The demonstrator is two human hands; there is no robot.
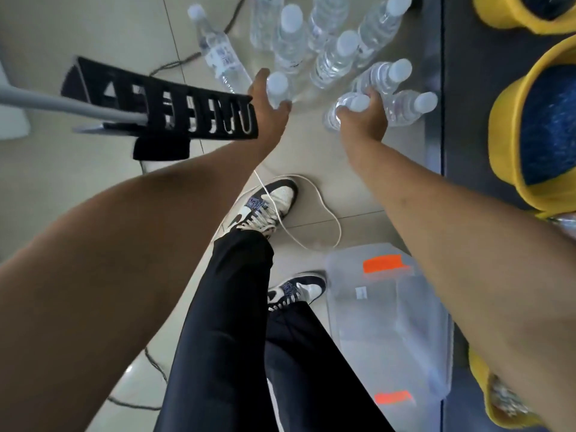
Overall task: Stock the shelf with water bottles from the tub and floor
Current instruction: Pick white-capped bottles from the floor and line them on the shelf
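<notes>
While your left hand [269, 113] curls round one floor bottle [277, 85] and your right hand [366, 120] clamps a second bottle [357, 103], firm up both grips and lift straight up: the standing cluster [336, 57] on the floor [311, 157] is packed tight, easy to topple.

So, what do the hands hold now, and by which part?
The left hand grips one water bottle round the neck, under its cap; the right hand grips a second bottle likewise.

Clear glossy plastic water bottles [332, 65] with matt white caps [400, 70], smooth glossy floor tiles [46, 169], translucent frosted plastic tub [389, 322], matt black cloth trousers [230, 322].
</notes>
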